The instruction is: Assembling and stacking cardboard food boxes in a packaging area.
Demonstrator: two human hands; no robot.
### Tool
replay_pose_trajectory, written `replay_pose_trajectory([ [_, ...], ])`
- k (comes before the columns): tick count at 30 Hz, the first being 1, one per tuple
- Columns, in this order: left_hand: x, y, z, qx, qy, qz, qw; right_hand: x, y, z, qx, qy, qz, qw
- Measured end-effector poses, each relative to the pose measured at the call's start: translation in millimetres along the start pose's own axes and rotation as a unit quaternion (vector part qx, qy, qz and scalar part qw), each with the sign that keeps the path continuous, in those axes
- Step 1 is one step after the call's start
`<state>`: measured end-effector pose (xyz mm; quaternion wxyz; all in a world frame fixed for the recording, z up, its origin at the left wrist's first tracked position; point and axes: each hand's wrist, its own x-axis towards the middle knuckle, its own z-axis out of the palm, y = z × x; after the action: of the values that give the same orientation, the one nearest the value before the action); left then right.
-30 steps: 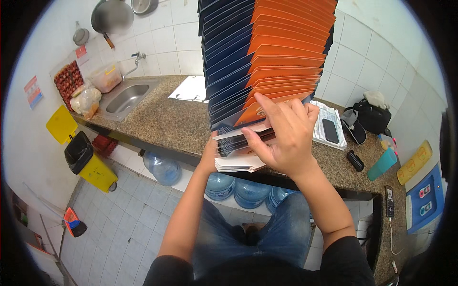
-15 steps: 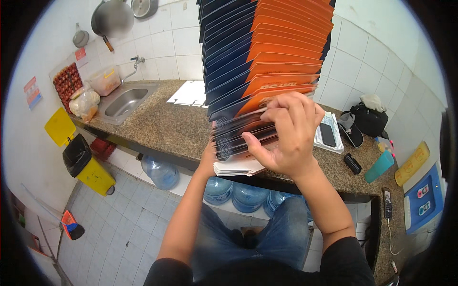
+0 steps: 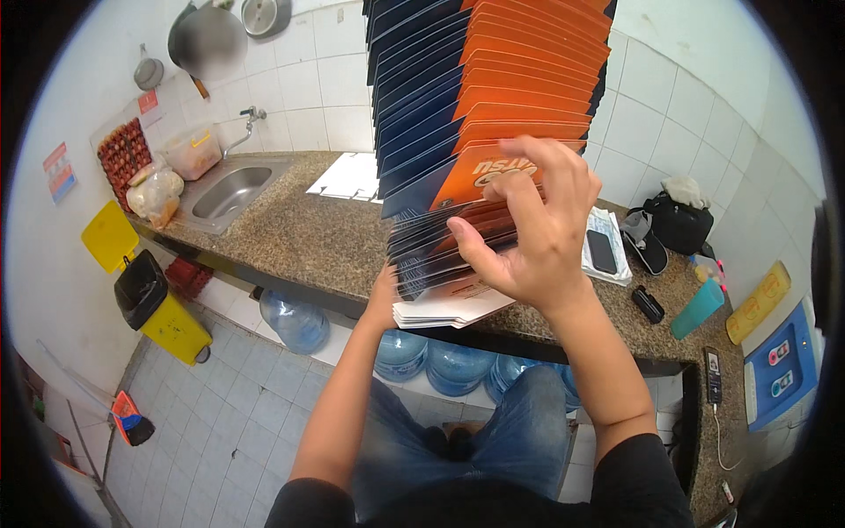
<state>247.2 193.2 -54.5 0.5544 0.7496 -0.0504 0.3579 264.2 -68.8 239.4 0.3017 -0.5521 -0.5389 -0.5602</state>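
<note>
A tall fanned stack of printed orange and dark blue cards (image 3: 519, 97) rises in front of me, its layers overlapping like steps and its top end cut off by the view. Plain white edges (image 3: 449, 311) show at the near end. My left hand (image 3: 381, 297) supports the stack at its lower left side; most of its fingers are hidden behind the cards. Over the near right part, my right hand (image 3: 541, 238) is open, thumb and fingers spread and curved. Its thumb is close to the card edges; whether it touches them I cannot tell.
The stack is above a granite counter (image 3: 290, 211) with a steel sink (image 3: 233, 192) on the left. White sheets (image 3: 348, 176), a phone (image 3: 602, 252), a black bag (image 3: 682, 220) and a teal cup (image 3: 698, 310) lie on it. Blue water jugs (image 3: 458, 365) stand below, a yellow bin (image 3: 176, 326) to the left.
My right hand has lifted slightly off the cards, its fingers opening wider. More of the orange card beneath it shows. The left hand stays at the stack's side.
</note>
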Motion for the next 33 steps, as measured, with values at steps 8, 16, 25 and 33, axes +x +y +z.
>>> replay_pose_trajectory([
  [8,-7.4,2.1,-13.0,0.037,0.012,-0.028,0.999,6.6,7.5,3.6,0.018,-0.012,-0.03,0.999],
  [16,-7.6,13.3,-9.8,0.121,0.001,0.027,0.992,19.0,13.0,11.1,0.04,-0.007,-0.013,0.999],
  [25,-5.0,16.8,-11.2,0.145,-0.014,0.038,0.989,36.3,20.5,2.5,-0.026,0.019,-0.063,0.998],
  [33,-8.5,4.2,-11.5,0.089,0.017,0.001,0.996,49.7,31.5,-1.8,-0.04,-0.019,-0.081,0.996],
])
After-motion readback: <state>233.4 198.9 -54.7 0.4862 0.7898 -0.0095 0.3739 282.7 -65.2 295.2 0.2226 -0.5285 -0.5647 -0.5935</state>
